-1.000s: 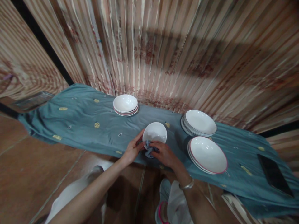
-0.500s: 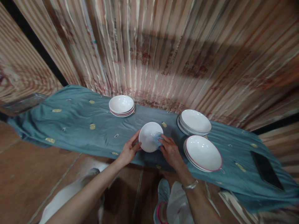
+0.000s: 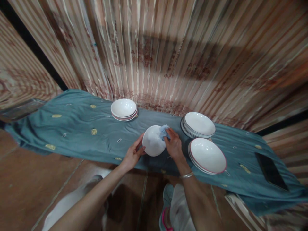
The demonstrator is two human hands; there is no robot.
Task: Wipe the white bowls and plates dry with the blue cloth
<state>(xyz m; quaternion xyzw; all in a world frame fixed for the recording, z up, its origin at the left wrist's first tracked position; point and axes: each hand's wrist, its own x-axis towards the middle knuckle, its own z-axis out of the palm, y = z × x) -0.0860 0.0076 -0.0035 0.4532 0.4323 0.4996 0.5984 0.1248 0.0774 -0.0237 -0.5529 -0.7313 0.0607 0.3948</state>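
A white bowl point(image 3: 153, 142) is held over the front part of the table, its inside tilted up toward me. My left hand point(image 3: 132, 155) grips its left rim, with the thumb on the near side and some fingers hidden behind it. In my right hand point(image 3: 173, 143) is a bunched light-blue cloth point(image 3: 164, 131), pressed to the bowl's upper right rim. To the right of that hand stand a stack of white bowls with a red rim point(image 3: 207, 156) and, behind it, a stack of dark-rimmed white bowls point(image 3: 200, 124).
A stack of smaller white bowls point(image 3: 124, 108) stands at the back, left of centre. On the right lies a dark flat phone-like slab point(image 3: 271, 171). A green patterned cloth point(image 3: 81, 138) covers the table; striped curtains point(image 3: 154, 54) hang right behind it. A clear tray point(image 3: 22, 108) is at far left.
My right hand has moved the cloth up along the bowl, from the right side of its inside to the upper right rim. My left hand keeps its hold.
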